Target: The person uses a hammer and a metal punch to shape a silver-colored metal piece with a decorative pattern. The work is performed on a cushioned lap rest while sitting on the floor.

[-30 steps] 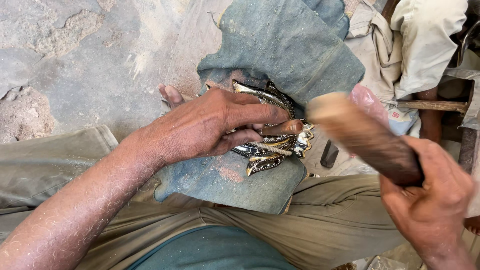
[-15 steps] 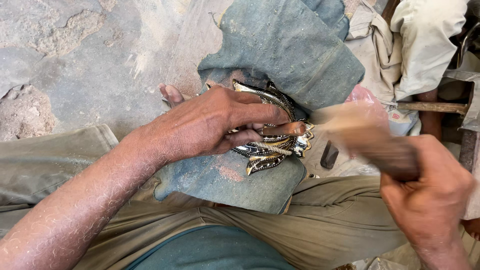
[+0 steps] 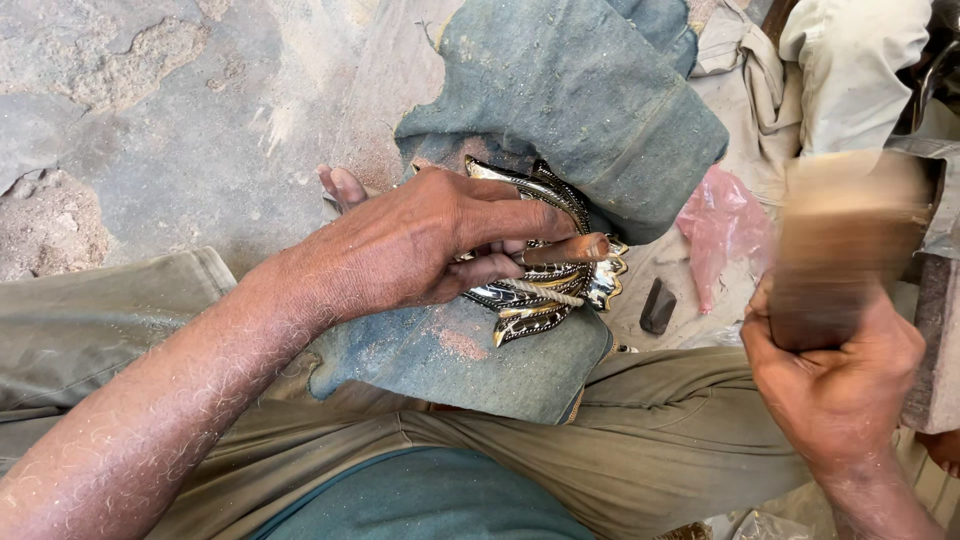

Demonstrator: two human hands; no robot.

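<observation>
Head view, setting: a person sits low on a rough concrete floor (image 3: 150, 130), a worn piece of denim cloth (image 3: 560, 110) draped over the knee as a work pad; olive trousers (image 3: 620, 440) fill the lower frame

Head view, workpiece: an ornate metal casting (image 3: 545, 295), black and polished silver with leaf-like points, lies on the denim at centre; its long axis seems to run from upper left to lower right, its pointed tips toward the right

Head view, left hand: the left hand (image 3: 420, 245) presses down over the casting, fingers closed narrowly on a short rod-like punch (image 3: 560, 250) laid across the metal; the punch's free end points right, toward the other hand

Head view, right hand: the right hand (image 3: 835, 385) is wrapped tight round the handle of a wooden mallet (image 3: 840, 245), raised and blurred at the right edge; whether it is moving up or down cannot be told

Head view, key relation: the casting and punch lie to the left of and below the mallet, well apart from it; the left hand is on the piece, the right hand is the farther one

Head view, surroundings: a small dark block (image 3: 657, 305) rests just right of the denim; a pink plastic bag (image 3: 725, 225) lies beyond it; pale cloth (image 3: 850, 70) sits at upper right
</observation>
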